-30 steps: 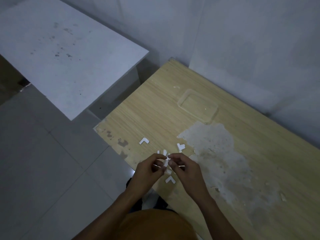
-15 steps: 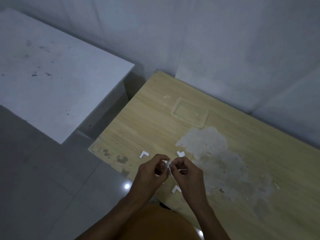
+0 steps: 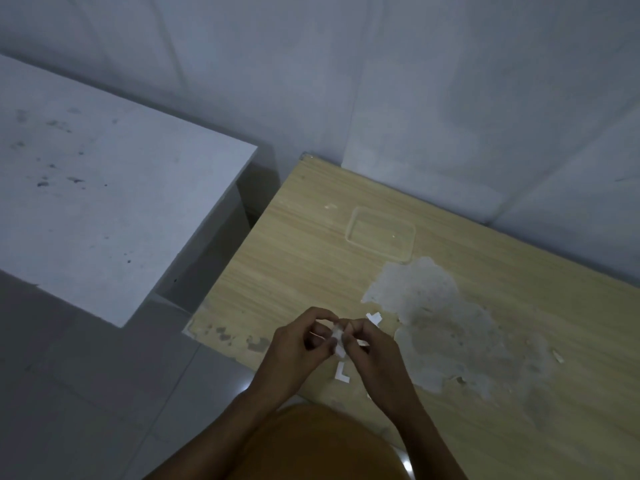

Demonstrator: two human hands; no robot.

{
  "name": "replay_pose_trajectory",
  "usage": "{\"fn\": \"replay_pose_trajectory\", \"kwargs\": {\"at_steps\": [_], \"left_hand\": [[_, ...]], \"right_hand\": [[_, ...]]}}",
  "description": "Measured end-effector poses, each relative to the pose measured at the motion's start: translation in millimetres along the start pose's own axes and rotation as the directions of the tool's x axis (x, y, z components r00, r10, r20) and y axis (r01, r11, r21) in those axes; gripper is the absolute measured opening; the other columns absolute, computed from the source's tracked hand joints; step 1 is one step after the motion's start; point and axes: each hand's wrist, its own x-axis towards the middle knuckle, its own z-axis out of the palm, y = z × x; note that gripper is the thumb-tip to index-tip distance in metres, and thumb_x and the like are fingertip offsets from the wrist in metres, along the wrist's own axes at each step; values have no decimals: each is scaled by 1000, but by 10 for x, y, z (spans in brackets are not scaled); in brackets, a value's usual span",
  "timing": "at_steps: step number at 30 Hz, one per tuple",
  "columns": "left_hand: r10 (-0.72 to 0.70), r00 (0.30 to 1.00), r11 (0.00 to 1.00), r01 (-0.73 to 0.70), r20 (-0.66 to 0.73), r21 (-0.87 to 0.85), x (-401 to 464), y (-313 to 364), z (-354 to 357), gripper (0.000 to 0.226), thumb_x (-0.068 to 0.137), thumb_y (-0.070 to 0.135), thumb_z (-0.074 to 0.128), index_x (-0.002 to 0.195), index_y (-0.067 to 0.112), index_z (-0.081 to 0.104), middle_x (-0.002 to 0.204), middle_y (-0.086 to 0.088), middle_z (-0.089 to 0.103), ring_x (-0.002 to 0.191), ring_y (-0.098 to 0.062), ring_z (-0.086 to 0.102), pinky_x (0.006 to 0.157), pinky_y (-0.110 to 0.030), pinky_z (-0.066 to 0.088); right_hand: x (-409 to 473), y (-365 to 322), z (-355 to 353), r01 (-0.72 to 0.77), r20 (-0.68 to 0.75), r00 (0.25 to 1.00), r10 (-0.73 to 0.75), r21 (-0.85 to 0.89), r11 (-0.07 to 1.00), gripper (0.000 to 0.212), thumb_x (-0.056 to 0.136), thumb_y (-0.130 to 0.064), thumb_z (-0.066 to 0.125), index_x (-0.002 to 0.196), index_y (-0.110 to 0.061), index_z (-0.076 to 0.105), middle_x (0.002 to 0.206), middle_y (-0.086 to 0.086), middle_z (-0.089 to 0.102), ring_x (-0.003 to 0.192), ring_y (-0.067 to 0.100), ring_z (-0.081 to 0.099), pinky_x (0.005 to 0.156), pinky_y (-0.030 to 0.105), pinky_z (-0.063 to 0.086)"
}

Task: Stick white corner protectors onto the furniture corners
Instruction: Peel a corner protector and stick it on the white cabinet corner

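Observation:
A small white corner protector (image 3: pixel 338 341) is pinched between the fingertips of my left hand (image 3: pixel 298 344) and my right hand (image 3: pixel 370 351), just above the near edge of the light wooden table (image 3: pixel 311 258). Another white L-shaped protector (image 3: pixel 341 372) lies on the table below my hands. A third protector (image 3: pixel 374 318) peeks out behind my right hand. The table's near left corner (image 3: pixel 188 332) is worn and chipped.
A grey-white table (image 3: pixel 104 209) stands to the left across a narrow gap. A clear shallow plastic lid (image 3: pixel 381 239) rests on the wooden table. A large patch of peeled surface (image 3: pixel 433 320) spreads to the right. White walls close off the back. Grey tiled floor lies below.
The view has tilted upward, showing more wall. My hands stay together working the protector, and the loose protector left of them is now hidden behind my left hand.

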Motion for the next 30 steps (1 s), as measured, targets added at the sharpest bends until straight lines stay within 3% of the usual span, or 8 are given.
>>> {"fn": "replay_pose_trajectory", "kwargs": {"at_steps": [2,7,12,18,21,24,30], "left_hand": [[0,999,1000,1,48,-27,12,6,-50,27,86,16,69,104,35,64,82,3,70,76,-12,70,68,-26,56],[-67,993,984,82,99,-158,47,26,-72,25,84,6,67,98,27,67,82,-1,72,76,-16,72,66,-21,54],[-179,974,932,213,138,-293,22,27,-16,31,82,-5,61,98,20,70,85,-8,68,77,-21,70,71,-28,56],[-235,964,887,264,124,-378,2,72,99,28,86,-8,57,102,11,68,85,-16,66,78,-24,69,73,-31,58],[-222,969,887,247,107,-391,-26,92,178,27,86,-10,56,101,11,66,83,-10,66,75,-20,69,72,-30,57],[-211,972,893,233,100,-385,-49,101,262,25,86,-8,58,99,12,67,93,-16,67,84,-25,70,74,-31,58],[-188,977,923,209,96,-324,-54,96,376,30,81,-4,64,96,20,71,95,-13,69,87,-26,70,74,-31,57]], "right_hand": [[28,7,20,-36,-26,999,36,3,999,19,96,-12,52,81,-12,63,83,-2,70,79,9,66,69,18,49],[29,4,56,-71,-39,997,72,30,997,21,96,-11,50,80,-8,63,83,4,69,80,18,65,74,32,53],[-35,4,56,-52,-54,997,53,31,998,21,96,-11,51,78,-13,60,77,-4,64,69,2,56,64,12,42],[-157,40,1,-28,-2,1000,28,79,996,20,100,-15,47,83,-23,55,92,-13,67,83,0,63,67,8,44],[-173,94,-76,-45,-14,999,47,102,994,21,101,-17,44,83,-18,56,95,-7,67,87,6,63,72,14,46],[-172,134,-156,-83,-28,996,87,143,986,23,101,-17,44,87,-14,62,99,-5,69,89,6,65,72,16,50],[-191,165,-255,-75,-55,994,89,210,975,25,101,-18,45,87,-20,65,103,-3,71,89,6,67,71,14,50]]}}
